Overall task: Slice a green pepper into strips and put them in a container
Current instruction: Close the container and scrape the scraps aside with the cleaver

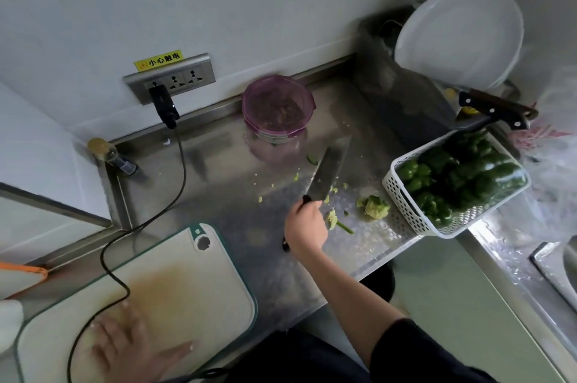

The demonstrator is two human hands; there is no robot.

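Plainly, the steel counter (pixel 274 261) held everything. A pale cutting board (pixel 175 282) lay at its near left, the left hand (pixel 125 351) flat on it with fingers spread. A white basket (pixel 402 204) of whole green peppers (pixel 462 179) sat at the right. The purple-rimmed container (pixel 278 108) stood by the back wall. The right hand (pixel 304 226) curled around the handle of a knife (pixel 326 175), blade resting on the counter among pepper scraps (pixel 374 206).
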